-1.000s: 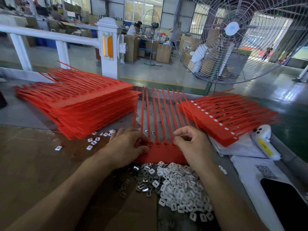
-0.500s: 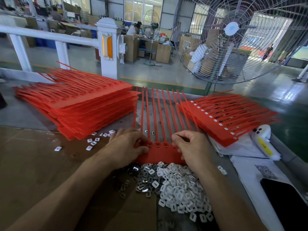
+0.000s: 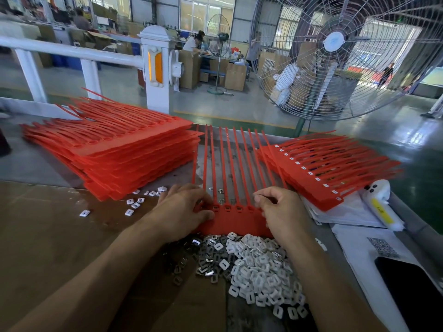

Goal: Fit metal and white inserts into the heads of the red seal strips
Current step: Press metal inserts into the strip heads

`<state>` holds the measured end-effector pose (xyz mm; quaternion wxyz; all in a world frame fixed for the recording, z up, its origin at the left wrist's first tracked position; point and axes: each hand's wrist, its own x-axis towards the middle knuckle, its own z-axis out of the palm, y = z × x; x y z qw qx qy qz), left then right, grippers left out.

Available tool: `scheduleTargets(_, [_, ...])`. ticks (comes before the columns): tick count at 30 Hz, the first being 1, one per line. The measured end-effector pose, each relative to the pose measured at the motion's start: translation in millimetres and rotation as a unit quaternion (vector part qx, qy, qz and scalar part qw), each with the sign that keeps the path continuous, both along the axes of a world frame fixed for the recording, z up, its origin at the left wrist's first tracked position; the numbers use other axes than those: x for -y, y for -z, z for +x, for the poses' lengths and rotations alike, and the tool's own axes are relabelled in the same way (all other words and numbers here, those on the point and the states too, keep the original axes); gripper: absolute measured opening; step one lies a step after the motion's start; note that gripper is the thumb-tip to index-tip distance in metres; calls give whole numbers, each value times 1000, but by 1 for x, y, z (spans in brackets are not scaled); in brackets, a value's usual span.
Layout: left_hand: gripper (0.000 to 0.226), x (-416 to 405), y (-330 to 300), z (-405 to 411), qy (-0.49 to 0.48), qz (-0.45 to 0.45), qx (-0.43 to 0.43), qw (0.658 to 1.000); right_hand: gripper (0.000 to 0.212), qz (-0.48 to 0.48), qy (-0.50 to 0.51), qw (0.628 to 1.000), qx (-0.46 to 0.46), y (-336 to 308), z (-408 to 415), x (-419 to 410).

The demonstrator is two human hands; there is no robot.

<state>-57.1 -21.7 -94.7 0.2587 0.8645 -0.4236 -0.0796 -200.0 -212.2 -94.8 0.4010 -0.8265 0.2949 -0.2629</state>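
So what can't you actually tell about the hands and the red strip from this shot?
- Head view: left hand covers the flat red seal strip's left heads.
- Right hand hides the right heads, and whether its curled fingers pinch an insert.
- Visible heads too small to judge whether filled.

Right hand (image 3: 280, 209) now lower, fingers curled onto strip heads (image 3: 236, 208).

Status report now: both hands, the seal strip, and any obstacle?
Left hand pressing the seal strip head bar, fingers curled at its slots. Right hand pinching at the right end. Insert pile just below; nothing in the way.
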Motion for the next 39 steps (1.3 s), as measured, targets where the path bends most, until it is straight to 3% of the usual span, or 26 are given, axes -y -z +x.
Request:
scheduleTargets(18, [32, 0, 2, 0, -1, -6, -2, 1000, 13, -95, 12, 985, -145, -6, 6, -5])
scheduleTargets(39, [33, 0, 3, 1, 0, -6, -3, 1000, 6, -85, 50, 987, -124, -1, 10, -5])
